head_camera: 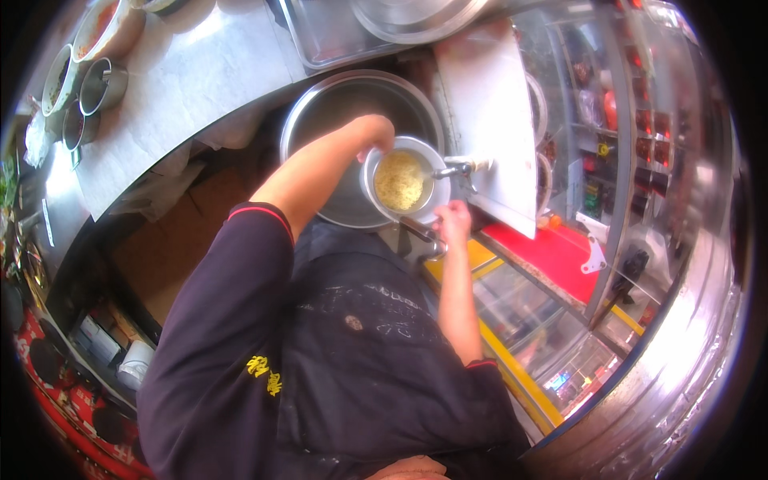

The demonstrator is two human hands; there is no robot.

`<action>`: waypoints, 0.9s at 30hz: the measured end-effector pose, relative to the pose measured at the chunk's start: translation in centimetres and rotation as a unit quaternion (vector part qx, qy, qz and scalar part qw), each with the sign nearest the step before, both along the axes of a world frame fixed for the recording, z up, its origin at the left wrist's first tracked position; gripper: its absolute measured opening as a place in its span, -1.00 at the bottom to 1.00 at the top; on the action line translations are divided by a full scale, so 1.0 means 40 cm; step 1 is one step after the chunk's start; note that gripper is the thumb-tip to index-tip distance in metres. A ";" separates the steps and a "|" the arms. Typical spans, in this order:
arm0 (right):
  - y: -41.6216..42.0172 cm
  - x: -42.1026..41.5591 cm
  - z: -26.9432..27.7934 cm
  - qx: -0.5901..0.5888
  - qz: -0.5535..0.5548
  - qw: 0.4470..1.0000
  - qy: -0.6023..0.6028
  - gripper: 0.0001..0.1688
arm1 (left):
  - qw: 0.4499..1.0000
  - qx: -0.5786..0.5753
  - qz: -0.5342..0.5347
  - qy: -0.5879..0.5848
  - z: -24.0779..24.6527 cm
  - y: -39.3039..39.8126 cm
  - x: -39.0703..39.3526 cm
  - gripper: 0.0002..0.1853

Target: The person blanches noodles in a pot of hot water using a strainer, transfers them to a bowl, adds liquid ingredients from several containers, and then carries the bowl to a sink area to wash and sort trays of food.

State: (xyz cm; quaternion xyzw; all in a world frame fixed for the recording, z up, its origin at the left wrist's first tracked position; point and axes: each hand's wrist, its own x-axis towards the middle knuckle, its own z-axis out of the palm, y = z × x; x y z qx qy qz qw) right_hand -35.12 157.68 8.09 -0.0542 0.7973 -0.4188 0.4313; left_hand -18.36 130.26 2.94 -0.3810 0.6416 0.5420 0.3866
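A light-coloured bowl (443, 191) sits over the near right part of a large round metal pot (303, 114). Inside the bowl is a smaller round vessel with pale yellow, grainy food (399, 180). My left hand (378, 137) is bent down at the bowl's far left rim, its fingertips partly hidden. My right hand (453, 221) is at the near right rim, with curled fingers beside a dark handle (417, 228); whether it grips rim or handle is unclear. A metal tap (459, 170) reaches over the bowl's right side.
A pale worktop (210, 72) curves along the left, carrying several metal containers (102, 87) at its far end. Beyond the pot lie a rectangular metal tray (324, 42) and a round lid (420, 18). A white panel (492, 120) and glass-fronted shelving (576, 156) stand to the right.
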 end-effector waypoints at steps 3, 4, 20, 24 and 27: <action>-0.005 -0.007 0.002 0.006 0.005 1.000 0.009 -0.74 | 0.989 0.114 0.093 0.002 -0.022 0.030 0.023 -0.70; -0.008 -0.010 0.000 0.007 0.007 1.000 0.013 -0.74 | 0.984 0.146 0.101 0.014 -0.027 0.041 0.036 -0.71; 0.002 -0.137 -0.028 -0.035 0.052 0.982 -0.177 -0.61 | 0.879 0.159 0.420 0.161 -0.040 0.319 0.162 -0.28; 0.061 -0.078 -0.035 0.030 0.059 0.982 -0.180 -0.60 | 0.850 0.173 0.464 0.182 -0.067 0.346 0.162 -0.23; 0.059 -0.086 -0.091 0.032 -0.008 0.969 -0.244 -0.57 | 0.823 0.194 0.494 0.202 -0.088 0.371 0.159 -0.21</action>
